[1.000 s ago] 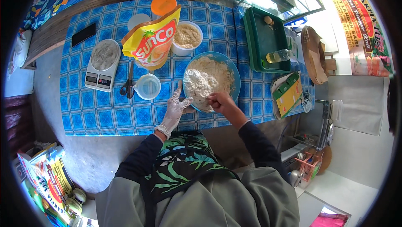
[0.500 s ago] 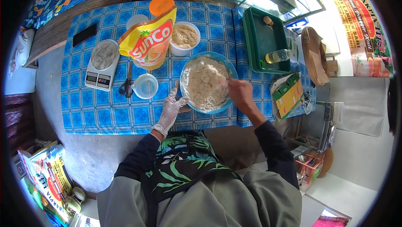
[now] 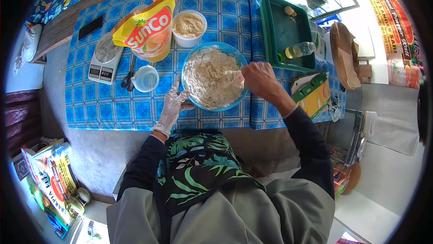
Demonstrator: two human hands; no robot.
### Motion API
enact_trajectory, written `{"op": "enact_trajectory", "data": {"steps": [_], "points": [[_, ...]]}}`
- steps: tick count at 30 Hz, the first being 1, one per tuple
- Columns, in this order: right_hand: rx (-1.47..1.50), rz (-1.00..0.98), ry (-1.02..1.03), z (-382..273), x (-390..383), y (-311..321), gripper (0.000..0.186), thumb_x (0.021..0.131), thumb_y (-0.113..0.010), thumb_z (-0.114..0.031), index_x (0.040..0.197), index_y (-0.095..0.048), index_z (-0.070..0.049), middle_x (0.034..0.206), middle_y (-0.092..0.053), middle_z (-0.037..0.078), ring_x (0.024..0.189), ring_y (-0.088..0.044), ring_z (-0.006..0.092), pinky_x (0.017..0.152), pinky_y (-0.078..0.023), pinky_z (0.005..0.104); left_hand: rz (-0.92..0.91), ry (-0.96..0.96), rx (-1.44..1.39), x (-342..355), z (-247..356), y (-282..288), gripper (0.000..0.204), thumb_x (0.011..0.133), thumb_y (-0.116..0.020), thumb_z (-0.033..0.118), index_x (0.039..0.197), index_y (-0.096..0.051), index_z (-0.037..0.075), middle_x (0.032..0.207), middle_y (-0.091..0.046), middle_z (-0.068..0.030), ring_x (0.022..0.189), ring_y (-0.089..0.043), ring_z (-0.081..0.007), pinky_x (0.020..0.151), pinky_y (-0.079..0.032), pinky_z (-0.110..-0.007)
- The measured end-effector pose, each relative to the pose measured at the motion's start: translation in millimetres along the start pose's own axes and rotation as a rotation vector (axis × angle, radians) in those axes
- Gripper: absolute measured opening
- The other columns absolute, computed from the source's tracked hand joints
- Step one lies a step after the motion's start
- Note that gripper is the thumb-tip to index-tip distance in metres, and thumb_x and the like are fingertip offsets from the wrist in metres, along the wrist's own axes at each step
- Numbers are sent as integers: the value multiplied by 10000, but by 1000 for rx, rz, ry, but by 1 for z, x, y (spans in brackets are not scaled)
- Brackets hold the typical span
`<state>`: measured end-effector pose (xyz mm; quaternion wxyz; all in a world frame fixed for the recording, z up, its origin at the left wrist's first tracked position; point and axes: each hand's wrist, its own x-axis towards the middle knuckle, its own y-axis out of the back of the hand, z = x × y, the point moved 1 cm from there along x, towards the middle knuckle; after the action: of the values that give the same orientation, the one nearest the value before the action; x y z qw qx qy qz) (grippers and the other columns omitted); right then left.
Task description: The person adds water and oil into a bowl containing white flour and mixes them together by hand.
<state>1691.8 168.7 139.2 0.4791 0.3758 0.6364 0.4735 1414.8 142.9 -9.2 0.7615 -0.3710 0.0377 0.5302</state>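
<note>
A blue bowl (image 3: 186,91) of crumbly, pale flour mixture (image 3: 212,79) sits near the table's front edge. My left hand (image 3: 171,104), in a thin white glove, grips the bowl's left rim, thumb toward the top edge. Over the right rim, my bare right hand (image 3: 260,82) is closed round a stirring utensil (image 3: 236,78); its pale, pinkish end is coated in flour and rests in the mixture. The fist hides its handle, so its exact kind does not show. A small clear measuring jug (image 3: 146,79) stands to the left of the bowl.
Behind the bowl are a white tub (image 3: 189,28) of beige crumbs and a yellow oil pouch (image 3: 151,30). Scissors (image 3: 129,75), a kitchen scale (image 3: 104,61) and a phone (image 3: 90,28) lie leftward. At right are a green tray (image 3: 288,27) with a bottle (image 3: 300,50) and a cardboard box (image 3: 312,94).
My right fist has risen slightly over the bowl's right rim, and the mixture has shifted. My left hand keeps its hold. The whole view has shifted a little.
</note>
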Motion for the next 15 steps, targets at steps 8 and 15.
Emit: {"op": "enact_trajectory", "data": {"steps": [8, 15], "points": [[401, -141, -147, 43, -5, -148, 129, 774, -620, -78, 696, -659, 17, 695, -677, 182, 628, -675, 317, 591, -529, 404, 10, 8, -41, 4, -8, 0, 728, 957, -629, 112, 1561, -225, 147, 1107, -669, -108, 794, -726, -208, 643, -647, -334], [1428, -400, -883, -50, 7, -131, 94, 913, -600, -90, 858, -643, -26, 608, -581, 59, 437, -428, 75, 400, -326, 281, 48, 11, 7, -3, -2, 1, 744, 951, -648, 135, 1565, -231, 189, 1052, -665, -73, 796, -711, -175, 676, -636, -325]]}}
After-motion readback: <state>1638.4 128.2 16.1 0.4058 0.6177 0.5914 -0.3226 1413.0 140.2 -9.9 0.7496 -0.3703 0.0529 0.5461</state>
